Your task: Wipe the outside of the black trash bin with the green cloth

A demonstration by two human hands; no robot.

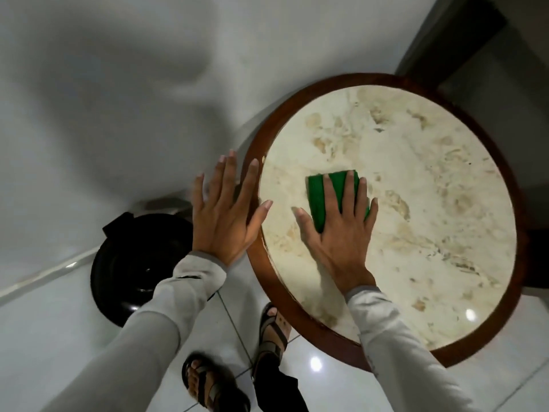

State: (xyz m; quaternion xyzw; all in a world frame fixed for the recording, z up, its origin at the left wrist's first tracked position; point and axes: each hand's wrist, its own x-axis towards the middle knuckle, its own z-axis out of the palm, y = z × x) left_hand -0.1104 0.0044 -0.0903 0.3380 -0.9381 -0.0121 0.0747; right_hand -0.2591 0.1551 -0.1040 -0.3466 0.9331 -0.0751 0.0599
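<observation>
A folded green cloth (319, 197) lies on the round marble-topped table (416, 203). My right hand (341, 230) rests flat on the cloth, fingers spread over it. My left hand (225, 209) hovers open with fingers apart by the table's left wooden rim, holding nothing. The black trash bin (133, 269) with its glossy domed lid stands on the floor at lower left, against the wall; my left sleeve covers part of its right side.
A white wall (118, 99) rises behind the bin and table. White floor tiles (59, 337) lie below, with my sandalled feet (214, 382) near the table's front edge. A dark doorway or furniture (475, 40) stands at upper right.
</observation>
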